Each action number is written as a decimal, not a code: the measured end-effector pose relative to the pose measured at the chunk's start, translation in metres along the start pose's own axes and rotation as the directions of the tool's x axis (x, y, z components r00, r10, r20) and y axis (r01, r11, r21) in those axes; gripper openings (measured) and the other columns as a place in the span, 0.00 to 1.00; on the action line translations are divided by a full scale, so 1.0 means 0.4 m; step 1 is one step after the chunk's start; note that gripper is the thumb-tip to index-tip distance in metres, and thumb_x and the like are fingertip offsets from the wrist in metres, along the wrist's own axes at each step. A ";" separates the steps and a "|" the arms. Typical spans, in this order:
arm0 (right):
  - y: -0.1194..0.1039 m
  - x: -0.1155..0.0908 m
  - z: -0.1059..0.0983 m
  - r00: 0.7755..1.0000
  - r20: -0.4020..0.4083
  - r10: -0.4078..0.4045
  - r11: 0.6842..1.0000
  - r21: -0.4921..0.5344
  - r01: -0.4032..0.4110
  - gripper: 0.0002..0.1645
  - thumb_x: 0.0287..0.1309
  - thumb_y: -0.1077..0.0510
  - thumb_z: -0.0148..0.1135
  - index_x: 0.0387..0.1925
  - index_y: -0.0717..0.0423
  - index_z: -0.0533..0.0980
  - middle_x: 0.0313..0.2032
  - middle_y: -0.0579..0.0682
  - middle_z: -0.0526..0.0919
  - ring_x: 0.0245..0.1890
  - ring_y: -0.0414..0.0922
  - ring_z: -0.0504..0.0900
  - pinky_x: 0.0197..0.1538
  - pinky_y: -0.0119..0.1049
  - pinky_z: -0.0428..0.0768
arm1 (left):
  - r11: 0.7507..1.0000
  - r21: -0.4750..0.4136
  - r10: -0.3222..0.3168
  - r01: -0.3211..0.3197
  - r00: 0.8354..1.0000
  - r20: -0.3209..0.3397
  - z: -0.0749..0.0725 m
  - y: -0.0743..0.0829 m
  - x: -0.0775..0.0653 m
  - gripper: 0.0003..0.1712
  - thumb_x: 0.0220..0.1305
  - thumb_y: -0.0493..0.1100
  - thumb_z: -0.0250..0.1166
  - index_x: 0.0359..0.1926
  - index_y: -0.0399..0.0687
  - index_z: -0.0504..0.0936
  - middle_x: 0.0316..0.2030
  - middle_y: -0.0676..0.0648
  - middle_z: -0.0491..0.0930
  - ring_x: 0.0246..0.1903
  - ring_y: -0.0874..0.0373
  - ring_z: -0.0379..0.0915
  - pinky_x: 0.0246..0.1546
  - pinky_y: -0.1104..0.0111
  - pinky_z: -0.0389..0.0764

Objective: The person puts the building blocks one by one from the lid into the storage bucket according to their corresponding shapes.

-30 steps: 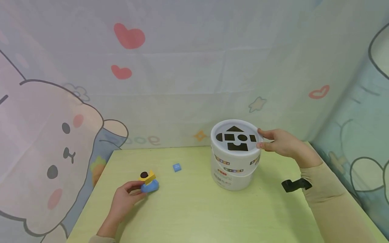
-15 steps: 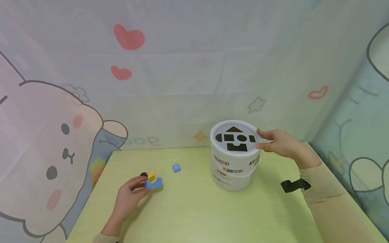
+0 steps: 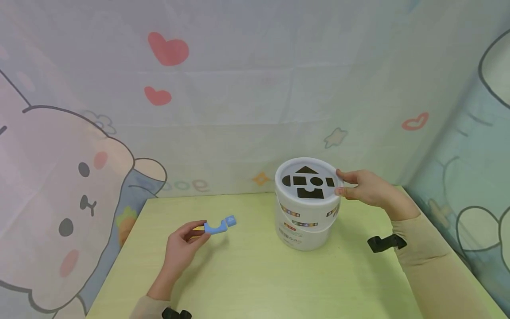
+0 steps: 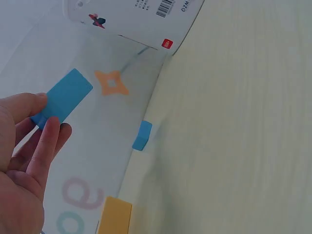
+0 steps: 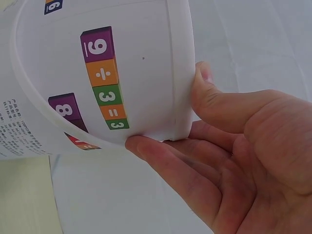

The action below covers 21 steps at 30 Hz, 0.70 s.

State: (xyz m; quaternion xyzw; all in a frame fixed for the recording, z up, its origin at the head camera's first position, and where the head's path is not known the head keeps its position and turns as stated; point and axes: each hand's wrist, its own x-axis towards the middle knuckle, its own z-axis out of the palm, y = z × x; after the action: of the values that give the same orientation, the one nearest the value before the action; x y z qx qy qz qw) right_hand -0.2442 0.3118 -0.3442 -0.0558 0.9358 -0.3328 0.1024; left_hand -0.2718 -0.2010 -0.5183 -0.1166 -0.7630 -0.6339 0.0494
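A blue arch block [image 3: 215, 228] is pinched between the thumb and fingers of my left hand [image 3: 181, 250], lifted above the table. The left wrist view shows the flat side of this arch block [image 4: 70, 92], with the left hand [image 4: 29, 146] around one end. Just beyond it in the head view is a small blue block [image 3: 230, 220] on the table. My right hand [image 3: 368, 188] grips the rim of a white bucket [image 3: 312, 239]. Its thumb lies on the edge of the white lid [image 3: 290, 192], which has several dark shaped holes; the fingertips press the side [image 5: 161, 146].
A yellow block [image 4: 115, 217] stands on the table near the left hand, mostly hidden behind it in the head view. The pale green table [image 3: 255, 279] ends at a printed cloth backdrop [image 3: 239, 155] close behind the bucket.
My left hand has picked up the blue arch block and carried it right and away from me, off the yellow and black pieces. The right hand and bucket stay put.
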 end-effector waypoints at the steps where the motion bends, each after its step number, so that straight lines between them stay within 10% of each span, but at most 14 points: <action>1: 0.000 0.000 0.000 1.000 0.001 0.002 1.000 0.002 -0.002 0.49 0.77 0.46 0.65 0.82 0.66 0.54 0.77 0.72 0.60 0.60 0.64 0.84 0.73 0.72 0.64 | 1.000 -0.012 0.010 -0.010 1.000 0.004 0.007 0.005 0.005 0.23 0.65 0.34 0.77 0.61 0.39 0.87 0.60 0.38 0.83 0.48 0.54 0.86 0.48 0.70 0.88; 21: -0.002 0.006 0.006 1.000 0.007 0.010 0.999 0.031 -0.010 0.48 0.77 0.47 0.64 0.83 0.65 0.53 0.79 0.71 0.56 0.60 0.64 0.85 0.72 0.71 0.67 | 0.992 -0.115 0.057 -0.051 0.997 0.054 0.144 0.117 0.066 0.21 0.67 0.37 0.77 0.60 0.40 0.88 0.54 0.39 0.88 0.47 0.57 0.89 0.48 0.66 0.89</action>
State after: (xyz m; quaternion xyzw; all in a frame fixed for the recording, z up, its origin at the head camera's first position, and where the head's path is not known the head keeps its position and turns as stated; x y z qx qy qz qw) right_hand -0.2458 0.3093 -0.3460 -0.0506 0.9305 -0.3465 0.1079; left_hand -0.2820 -0.1336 -0.4786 -0.1581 -0.7234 -0.6710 0.0379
